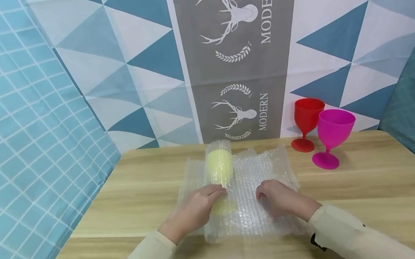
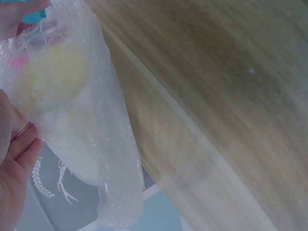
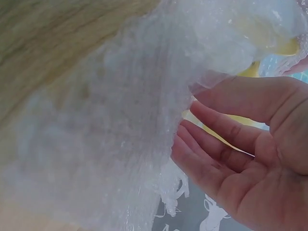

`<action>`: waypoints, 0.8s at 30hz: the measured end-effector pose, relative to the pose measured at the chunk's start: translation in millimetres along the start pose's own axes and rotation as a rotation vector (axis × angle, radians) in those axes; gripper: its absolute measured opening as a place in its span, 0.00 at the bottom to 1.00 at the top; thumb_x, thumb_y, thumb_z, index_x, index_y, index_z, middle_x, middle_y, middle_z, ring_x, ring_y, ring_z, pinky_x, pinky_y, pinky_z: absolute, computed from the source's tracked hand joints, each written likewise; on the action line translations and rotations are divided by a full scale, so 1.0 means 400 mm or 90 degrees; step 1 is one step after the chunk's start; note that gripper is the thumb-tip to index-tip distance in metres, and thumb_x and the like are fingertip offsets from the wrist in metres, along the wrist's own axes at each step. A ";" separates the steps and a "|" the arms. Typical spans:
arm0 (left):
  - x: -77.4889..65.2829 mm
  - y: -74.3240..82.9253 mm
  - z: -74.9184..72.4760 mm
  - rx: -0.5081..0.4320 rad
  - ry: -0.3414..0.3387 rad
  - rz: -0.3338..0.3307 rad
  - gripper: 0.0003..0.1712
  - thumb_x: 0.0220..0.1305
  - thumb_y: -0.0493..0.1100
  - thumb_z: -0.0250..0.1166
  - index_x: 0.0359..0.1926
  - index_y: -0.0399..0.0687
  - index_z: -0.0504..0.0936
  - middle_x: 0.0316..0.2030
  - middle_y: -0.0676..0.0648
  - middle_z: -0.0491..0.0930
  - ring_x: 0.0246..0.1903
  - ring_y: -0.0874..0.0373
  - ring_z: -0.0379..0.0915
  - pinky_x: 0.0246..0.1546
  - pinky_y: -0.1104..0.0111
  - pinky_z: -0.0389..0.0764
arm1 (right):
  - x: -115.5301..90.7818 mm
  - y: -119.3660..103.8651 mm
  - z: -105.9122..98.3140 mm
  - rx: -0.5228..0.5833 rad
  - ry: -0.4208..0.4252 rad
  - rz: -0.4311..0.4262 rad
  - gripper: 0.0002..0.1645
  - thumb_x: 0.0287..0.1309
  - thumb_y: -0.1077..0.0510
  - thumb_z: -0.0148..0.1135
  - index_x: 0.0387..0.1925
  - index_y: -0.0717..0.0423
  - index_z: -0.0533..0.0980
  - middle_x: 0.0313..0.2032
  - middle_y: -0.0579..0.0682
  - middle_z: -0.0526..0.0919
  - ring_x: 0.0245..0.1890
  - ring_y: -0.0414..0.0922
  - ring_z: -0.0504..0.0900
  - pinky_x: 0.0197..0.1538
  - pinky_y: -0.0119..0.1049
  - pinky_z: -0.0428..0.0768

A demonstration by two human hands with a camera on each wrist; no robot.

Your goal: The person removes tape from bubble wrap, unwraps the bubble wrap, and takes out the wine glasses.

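A pale yellow goblet (image 1: 220, 165) lies on its side with clear bubble wrap (image 1: 265, 165) over it; the rest of the sheet spreads flat to the right. My left hand (image 1: 201, 204) is at the goblet's stem end, fingers bent over the wrap there and pinching it. The right hand (image 1: 282, 199) is over the right part of the sheet. In the right wrist view, its thumb and fingers (image 3: 211, 144) pinch the edge of the wrap. Through the plastic in the left wrist view, the goblet's yellow round part (image 2: 53, 72) looks blurred.
A red goblet (image 1: 307, 116) and a magenta goblet (image 1: 334, 128) stand upright at the back right of the wooden table (image 1: 122, 205). A patterned cloth (image 1: 152, 57) hangs behind the table, and a blue checked one (image 1: 10, 132) is on the left.
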State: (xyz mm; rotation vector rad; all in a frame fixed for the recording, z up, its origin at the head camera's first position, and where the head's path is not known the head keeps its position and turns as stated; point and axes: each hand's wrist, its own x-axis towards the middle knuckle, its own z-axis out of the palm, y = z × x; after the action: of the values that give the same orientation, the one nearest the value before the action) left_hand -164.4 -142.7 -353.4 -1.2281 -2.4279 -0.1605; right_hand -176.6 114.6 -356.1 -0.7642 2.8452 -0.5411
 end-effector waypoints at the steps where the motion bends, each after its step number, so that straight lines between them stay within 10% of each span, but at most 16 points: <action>1: -0.001 0.003 0.004 0.002 0.005 0.001 0.25 0.50 0.22 0.61 0.51 0.42 0.81 0.50 0.45 0.83 0.53 0.53 0.80 0.57 0.67 0.80 | -0.001 0.001 0.003 0.004 -0.004 0.002 0.27 0.22 0.73 0.80 0.31 0.59 0.78 0.32 0.51 0.80 0.36 0.45 0.76 0.48 0.46 0.81; 24: 0.008 -0.006 0.011 0.011 0.055 0.032 0.20 0.51 0.26 0.63 0.46 0.43 0.82 0.47 0.47 0.84 0.50 0.55 0.81 0.54 0.67 0.81 | 0.002 0.010 0.010 -0.009 0.011 -0.018 0.29 0.17 0.71 0.81 0.31 0.59 0.78 0.30 0.48 0.77 0.33 0.42 0.75 0.40 0.38 0.80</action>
State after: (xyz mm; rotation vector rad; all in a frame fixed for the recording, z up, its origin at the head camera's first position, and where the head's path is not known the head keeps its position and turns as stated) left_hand -169.3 -140.6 -355.9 -1.2468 -2.3174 -0.1740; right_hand -178.4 116.0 -361.2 -0.8072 2.8604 -0.5345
